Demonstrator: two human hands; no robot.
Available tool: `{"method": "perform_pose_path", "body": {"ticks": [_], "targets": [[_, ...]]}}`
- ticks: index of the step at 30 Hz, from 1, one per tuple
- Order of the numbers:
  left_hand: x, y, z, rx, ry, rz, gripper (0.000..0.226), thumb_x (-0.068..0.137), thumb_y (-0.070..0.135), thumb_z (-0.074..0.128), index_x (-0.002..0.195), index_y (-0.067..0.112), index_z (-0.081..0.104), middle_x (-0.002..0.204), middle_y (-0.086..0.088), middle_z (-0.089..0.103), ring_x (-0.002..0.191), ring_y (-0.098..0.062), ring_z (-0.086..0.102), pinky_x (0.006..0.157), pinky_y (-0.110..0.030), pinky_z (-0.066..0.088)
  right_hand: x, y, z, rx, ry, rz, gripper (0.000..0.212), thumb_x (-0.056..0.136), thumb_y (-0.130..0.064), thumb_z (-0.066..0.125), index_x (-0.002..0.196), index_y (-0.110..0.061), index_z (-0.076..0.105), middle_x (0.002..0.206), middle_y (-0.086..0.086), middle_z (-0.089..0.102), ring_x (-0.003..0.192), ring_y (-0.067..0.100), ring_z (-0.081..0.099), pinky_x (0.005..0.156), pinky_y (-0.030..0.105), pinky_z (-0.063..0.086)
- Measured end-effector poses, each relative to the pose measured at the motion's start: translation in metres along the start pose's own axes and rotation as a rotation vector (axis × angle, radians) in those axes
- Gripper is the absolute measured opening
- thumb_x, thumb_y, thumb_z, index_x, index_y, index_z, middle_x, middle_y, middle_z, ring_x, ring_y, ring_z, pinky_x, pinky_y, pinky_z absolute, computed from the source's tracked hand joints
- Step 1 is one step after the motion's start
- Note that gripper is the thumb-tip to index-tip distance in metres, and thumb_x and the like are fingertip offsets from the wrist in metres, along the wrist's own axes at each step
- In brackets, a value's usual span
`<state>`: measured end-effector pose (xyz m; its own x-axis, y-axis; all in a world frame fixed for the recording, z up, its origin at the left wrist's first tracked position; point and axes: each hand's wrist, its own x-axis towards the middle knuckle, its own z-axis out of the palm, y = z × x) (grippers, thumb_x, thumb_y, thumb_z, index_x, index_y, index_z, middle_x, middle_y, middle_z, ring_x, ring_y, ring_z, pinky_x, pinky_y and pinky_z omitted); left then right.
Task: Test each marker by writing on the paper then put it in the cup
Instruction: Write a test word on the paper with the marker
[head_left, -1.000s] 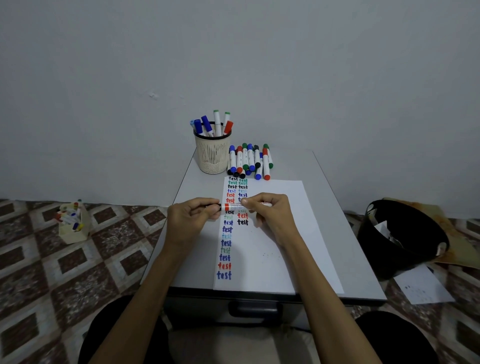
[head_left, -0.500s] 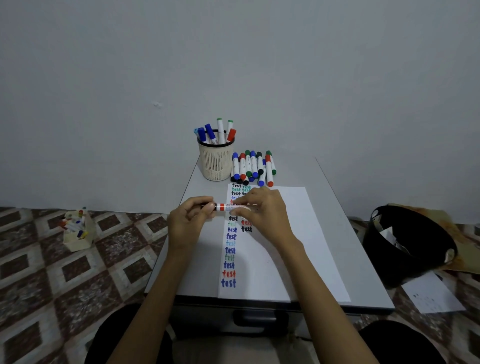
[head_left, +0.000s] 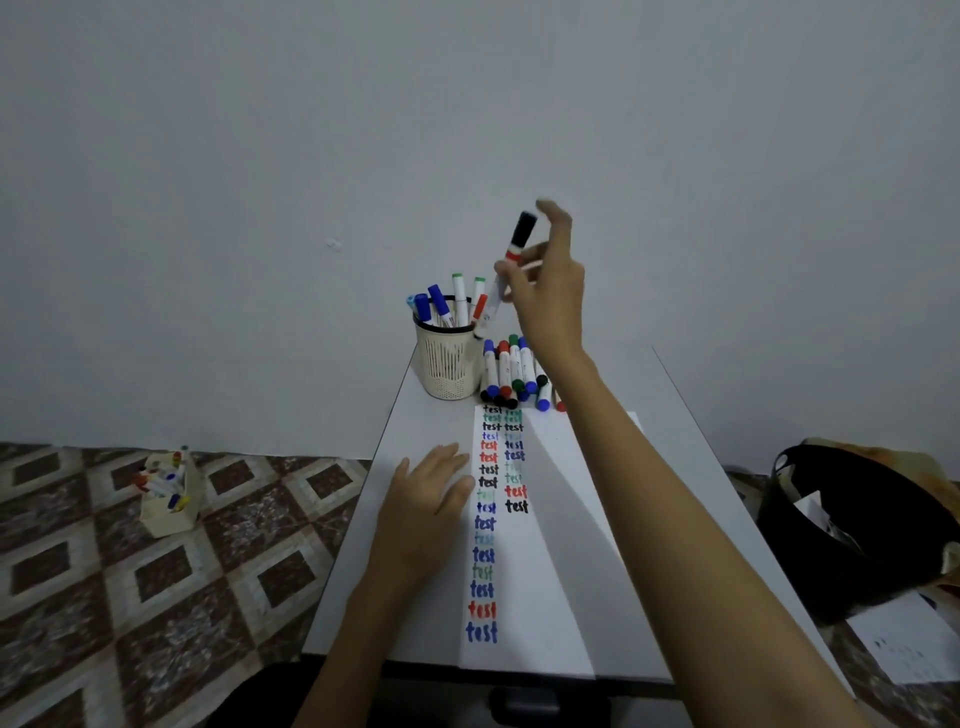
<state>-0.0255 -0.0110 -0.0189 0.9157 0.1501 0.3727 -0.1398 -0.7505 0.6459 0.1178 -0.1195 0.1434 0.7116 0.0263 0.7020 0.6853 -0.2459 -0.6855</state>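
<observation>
Head view.

- Bench (head_left: 691, 467): a grey top, seen lengthwise from its near edge to its far edge, which is set against a plain wall.
- Cup (head_left: 449, 364): cream, slotted and dark-rimmed, stood upright at the far left corner of the bench. Stored markers (head_left: 460, 296) with blue, green and red caps are seen upright or leaning inside it.
- Loose markers (head_left: 511, 371): a tight row laid along the far edge, just right of the cup. Their near ends touch or overlap the top of the paper.
- Paper (head_left: 524, 582): a white sheet laid down the middle of the bench as far as the near edge. Two columns of the word "test" are written on it in black, blue, red and green.
- Right hand (head_left: 550, 296): raised above the far edge. A marker (head_left: 491, 304) is pinched at mid-barrel between thumb and fingers.
- Marker: white barrel, red band and black cap. It is held tilted with the cap uppermost, and its lower end is at the right rim of the cup.
- Left hand (head_left: 431, 512): laid flat on the bench with fingers straight. Nothing is held, and the thumb is at the left edge of the paper.
- Floor items: a cream box (head_left: 171, 512) of markers is seen left of the bench, and a black bin (head_left: 852, 551) and a loose sheet (head_left: 906, 642) are seen to the right.
</observation>
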Motion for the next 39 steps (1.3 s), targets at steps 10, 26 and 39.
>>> {"method": "perform_pose_path", "body": {"ticks": [10,26,39], "targets": [[0.001,0.002,0.0,0.192,-0.086,0.026,0.068,0.083,0.053,0.02,0.137,0.017,0.04,0.145,0.004,0.036,0.136,-0.006,0.026,0.117,-0.036,0.003,0.005,0.036,0.05,-0.498,-0.308,-0.128,0.044,0.091,-0.011,0.057,0.132,-0.019,0.045,0.088,0.01,0.063,0.079,0.028,0.059,0.066,0.035,0.049],[0.002,-0.002,0.003,0.165,-0.028,0.067,0.077,0.077,0.058,0.015,0.132,0.016,0.048,0.142,0.002,0.043,0.133,-0.01,0.033,0.116,-0.039,0.009,-0.032,0.117,-0.025,-0.689,-0.34,0.516,0.03,0.087,-0.013,0.057,0.116,-0.011,0.06,0.117,0.013,0.06,0.101,0.028,0.056,0.079,0.036,0.05],[-0.001,-0.006,0.005,0.161,0.035,0.095,0.063,0.082,0.049,0.027,0.122,0.012,0.058,0.133,-0.002,0.053,0.126,-0.015,0.045,0.111,-0.039,0.014,-0.066,0.095,-0.038,-0.014,0.333,0.512,0.022,0.085,-0.013,0.067,0.106,-0.006,0.066,0.102,0.012,0.065,0.075,0.012,0.061,0.061,0.017,0.051]]}}
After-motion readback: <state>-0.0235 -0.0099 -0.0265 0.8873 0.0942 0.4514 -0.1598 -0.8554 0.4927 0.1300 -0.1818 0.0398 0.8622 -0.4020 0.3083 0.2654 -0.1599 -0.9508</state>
